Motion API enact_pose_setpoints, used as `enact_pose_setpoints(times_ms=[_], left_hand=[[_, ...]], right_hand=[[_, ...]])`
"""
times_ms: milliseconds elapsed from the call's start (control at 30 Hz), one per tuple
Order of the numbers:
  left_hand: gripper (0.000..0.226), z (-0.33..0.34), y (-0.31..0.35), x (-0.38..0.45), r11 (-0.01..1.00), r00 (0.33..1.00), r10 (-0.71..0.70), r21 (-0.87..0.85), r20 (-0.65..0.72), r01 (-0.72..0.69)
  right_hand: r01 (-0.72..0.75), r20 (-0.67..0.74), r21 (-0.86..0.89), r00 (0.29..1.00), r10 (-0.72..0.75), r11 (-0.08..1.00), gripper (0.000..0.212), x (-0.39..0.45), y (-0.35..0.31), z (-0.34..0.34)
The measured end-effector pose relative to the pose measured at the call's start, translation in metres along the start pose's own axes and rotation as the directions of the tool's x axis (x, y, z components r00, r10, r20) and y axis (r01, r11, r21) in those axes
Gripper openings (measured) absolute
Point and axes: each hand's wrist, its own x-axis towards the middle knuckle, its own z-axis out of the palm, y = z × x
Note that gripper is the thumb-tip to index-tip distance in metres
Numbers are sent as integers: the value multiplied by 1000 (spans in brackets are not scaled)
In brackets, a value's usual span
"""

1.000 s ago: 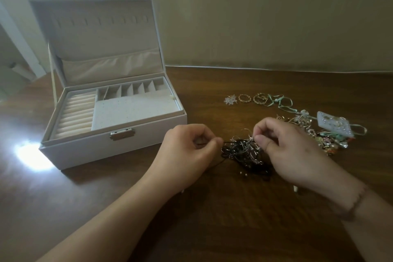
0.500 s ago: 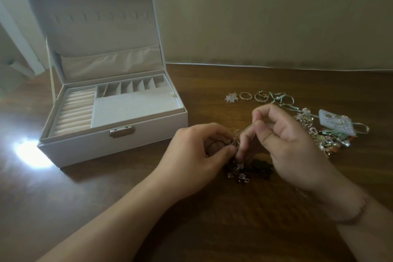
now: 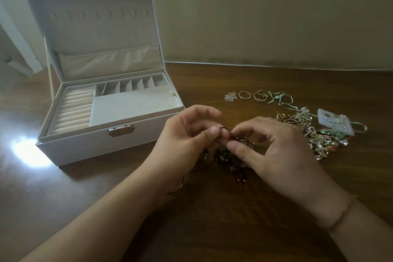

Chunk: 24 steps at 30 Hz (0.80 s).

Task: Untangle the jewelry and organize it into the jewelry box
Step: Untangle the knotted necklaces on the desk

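Observation:
A dark tangle of cords and small beads [image 3: 231, 160] hangs between my hands just above the wooden table [image 3: 234, 219]. My left hand [image 3: 187, 140] pinches a loop of it between thumb and fingers. My right hand [image 3: 274, 147] pinches the same tangle right beside the left fingertips. The white jewelry box [image 3: 102, 140] stands open at the left, with ring rolls, small compartments and a flat pad inside; I see nothing in them. A larger heap of tangled jewelry [image 3: 319, 138] lies to the right of my right hand.
A flower earring [image 3: 230, 96], two gold rings [image 3: 244, 95] [image 3: 260, 95] and a mint ribbon [image 3: 280, 98] lie in a row behind my hands. A white earring card [image 3: 336, 121] rests on the heap. A bright light patch [image 3: 29, 151] glares left of the box. The wall is close behind.
The dark tangle has been lifted off the table. My hands have come close together, fingertips almost meeting on it. The view has shifted slightly.

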Motion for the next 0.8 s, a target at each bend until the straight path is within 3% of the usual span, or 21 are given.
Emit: enact_pose_setpoints(times_ms=[67,200,267,333,400,500,600,667,733,800], left_hand=[[14,0,0,1,997,1000,-20,-77,-14,19],[33,-1,1,5,981,977,-134,-160,-167,107],[37,-5,0,7,989,952,-148,-41,-270,142],[38,-8,0,6,965,950,-46,231,-310,122],[33,-7,1,2,850,968,86,525,-234,52],[13,-3,0,-2,640,987,135,768,-88,-19],[12,0,-4,-5,505,986,160,862,-46,-42],[17,2,-6,-6,422,968,251,899,4,-114],[19,3,-7,-6,395,938,342,898,53,-195],[19,5,-9,-6,405,911,399,870,107,-280]], right_hand=[[-47,63,-5,997,47,999,10,-1,1,-2],[-167,147,113,978,150,979,16,4,4,-9],[-239,135,193,967,215,952,20,7,6,-13],[-270,120,148,960,253,951,22,9,9,-18],[-286,127,16,951,281,958,24,9,11,-22],[-290,179,-113,935,307,950,29,9,13,-24],[-266,200,-207,930,307,941,38,8,14,-21],[-223,122,-201,960,251,954,42,8,13,-20],[-159,30,-139,986,165,977,38,8,10,-20],[-125,45,-138,990,132,982,27,8,8,-21]])
